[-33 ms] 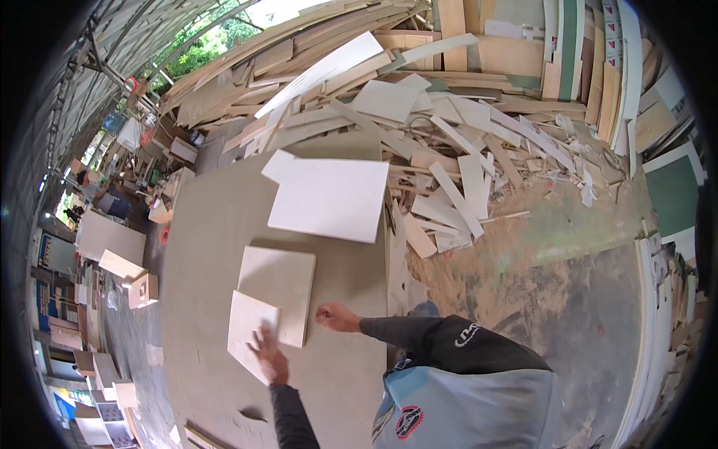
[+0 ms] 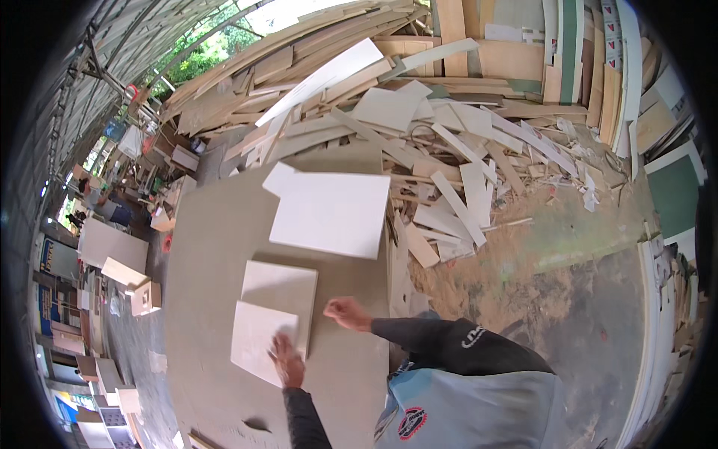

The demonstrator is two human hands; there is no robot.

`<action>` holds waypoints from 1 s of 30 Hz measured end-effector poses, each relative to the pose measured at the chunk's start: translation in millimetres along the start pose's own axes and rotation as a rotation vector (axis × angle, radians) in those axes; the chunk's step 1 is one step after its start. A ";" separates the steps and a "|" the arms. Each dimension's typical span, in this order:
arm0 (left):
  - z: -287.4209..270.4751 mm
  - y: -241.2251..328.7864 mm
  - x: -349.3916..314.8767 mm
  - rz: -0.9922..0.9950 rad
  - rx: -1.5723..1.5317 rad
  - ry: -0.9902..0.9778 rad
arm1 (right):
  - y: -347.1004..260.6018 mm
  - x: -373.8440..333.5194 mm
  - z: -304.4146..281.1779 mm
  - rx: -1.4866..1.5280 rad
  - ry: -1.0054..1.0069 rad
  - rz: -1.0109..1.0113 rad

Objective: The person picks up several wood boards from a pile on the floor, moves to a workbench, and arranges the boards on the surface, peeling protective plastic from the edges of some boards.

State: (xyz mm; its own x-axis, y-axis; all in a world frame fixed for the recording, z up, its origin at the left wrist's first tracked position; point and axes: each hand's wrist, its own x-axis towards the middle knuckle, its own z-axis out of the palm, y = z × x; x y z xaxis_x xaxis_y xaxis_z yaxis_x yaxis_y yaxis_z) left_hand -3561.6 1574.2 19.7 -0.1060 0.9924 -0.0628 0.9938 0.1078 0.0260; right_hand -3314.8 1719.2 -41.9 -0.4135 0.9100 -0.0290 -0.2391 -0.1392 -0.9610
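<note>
My left hand (image 2: pixel 287 362) lies with spread fingers on a small pale board (image 2: pixel 258 338), at its lower right edge. That board partly overlaps a second, slightly larger pale board (image 2: pixel 288 283) lying beyond it. To the right of the two boards, my right hand (image 2: pixel 348 313) hovers over the worktable with its fingers curled in. Whether anything is inside those fingers is hidden. Farther up the table lies a larger white panel (image 2: pixel 329 213), with a corner of another pale piece (image 2: pixel 281 179) showing at its left.
The grey-brown worktable (image 2: pixel 202 299) bears a small dark scrap (image 2: pixel 256 426) near my left forearm. Beyond its far end rises a heap of wood offcuts (image 2: pixel 449 150). Stacked strips (image 2: pixel 651 352) line the right side. At far left, a person (image 2: pixel 112 206) is among boxes and benches.
My left hand and the small board under it have shifted right, and more of that board shows. My right hand stays curled beside the boards. The whole view has shifted slightly.
</note>
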 end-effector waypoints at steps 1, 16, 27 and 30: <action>-6.8 29.6 15.1 -0.063 -0.277 -0.063 | -4.8 9.8 -36.4 0.019 0.128 -0.027; 57.5 -15.9 62.3 -1.219 -1.482 0.131 | -49.6 171.4 -276.7 0.135 0.425 0.259; 34.7 14.0 61.3 -1.321 -1.156 0.257 | -77.9 202.5 -292.5 0.343 0.351 0.168; 60.9 -17.4 62.0 -1.322 -1.145 0.273 | -81.6 199.0 -288.7 0.202 0.389 0.146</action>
State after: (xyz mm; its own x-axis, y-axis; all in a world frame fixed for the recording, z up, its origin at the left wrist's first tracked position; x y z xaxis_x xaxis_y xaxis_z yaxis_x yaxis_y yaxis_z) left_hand -3583.4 1630.2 -45.3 -0.8644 0.1837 -0.4681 -0.2587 0.6357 0.7273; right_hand -3123.9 2024.3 -48.7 -0.1042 0.9487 -0.2984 -0.3854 -0.3151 -0.8673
